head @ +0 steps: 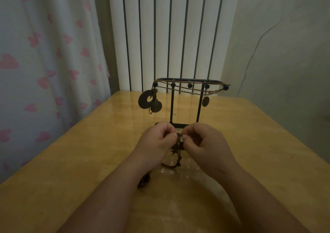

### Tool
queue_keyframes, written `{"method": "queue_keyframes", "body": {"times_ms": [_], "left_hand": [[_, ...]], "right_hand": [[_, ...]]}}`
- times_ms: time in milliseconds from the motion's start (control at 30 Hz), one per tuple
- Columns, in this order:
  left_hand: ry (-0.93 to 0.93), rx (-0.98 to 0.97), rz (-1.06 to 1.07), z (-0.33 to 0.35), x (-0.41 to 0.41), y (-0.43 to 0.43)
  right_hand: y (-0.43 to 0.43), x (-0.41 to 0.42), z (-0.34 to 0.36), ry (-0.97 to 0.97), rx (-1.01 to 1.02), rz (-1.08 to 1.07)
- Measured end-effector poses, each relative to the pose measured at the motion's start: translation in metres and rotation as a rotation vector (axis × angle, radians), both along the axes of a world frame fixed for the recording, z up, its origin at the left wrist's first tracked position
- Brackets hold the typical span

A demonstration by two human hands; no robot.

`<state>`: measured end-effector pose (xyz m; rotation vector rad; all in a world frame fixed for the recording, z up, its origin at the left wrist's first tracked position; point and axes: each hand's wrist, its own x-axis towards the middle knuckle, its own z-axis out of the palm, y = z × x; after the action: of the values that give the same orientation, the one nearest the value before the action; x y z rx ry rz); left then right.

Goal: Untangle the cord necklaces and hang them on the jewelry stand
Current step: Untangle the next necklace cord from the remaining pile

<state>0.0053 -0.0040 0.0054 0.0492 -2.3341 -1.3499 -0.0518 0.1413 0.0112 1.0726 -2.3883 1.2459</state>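
A black metal jewelry stand [172, 104] rises at the table's middle, its top bar lined with ball-tipped pegs. Tan cord necklaces drape along that bar; a ring pendant [145, 99] and a round disc [156, 106] hang at its left end, an oval pendant [205, 101] at the right. In front of the stand's base, my left hand [157, 143] and my right hand [201, 141] both pinch a dark cord necklace [179, 149] with a star charm. Its cord trails down onto the table beneath my hands. Another dark pendant [143, 181] peeks out under my left wrist.
The yellow wooden table [71, 161] is glossy. A white radiator [171, 33] stands behind it, a heart-print curtain [44, 63] hangs at the left, and a pale wall with a thin cable lies to the right.
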Motion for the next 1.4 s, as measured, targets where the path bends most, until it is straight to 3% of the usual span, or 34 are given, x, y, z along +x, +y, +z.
{"method": "queue_keyframes", "body": {"times_ms": [200, 500, 700, 967, 1400], "left_hand": [[-0.026, -0.129, 0.0, -0.0014, -0.0013, -0.0008], [-0.057, -0.138, -0.031, 0.0001, -0.001, 0.0019], [-0.069, 0.008, -0.075, 0.0042, 0.0019, 0.0031], [-0.079, 0.252, -0.148, 0.0059, 0.0044, 0.0041], [-0.067, 0.192, -0.025, 0.0057, 0.0063, -0.0022]], "right_hand": [[0.0002, 0.0014, 0.0021, 0.074, 0.133, -0.016], [-0.0004, 0.0016, 0.0079, 0.197, 0.298, -0.032], [0.0002, 0.0019, 0.0069, 0.151, 0.213, -0.01], [-0.007, 0.0088, 0.001, -0.162, -0.183, 0.065], [-0.0036, 0.0039, -0.0002, -0.155, -0.089, 0.074]]}}
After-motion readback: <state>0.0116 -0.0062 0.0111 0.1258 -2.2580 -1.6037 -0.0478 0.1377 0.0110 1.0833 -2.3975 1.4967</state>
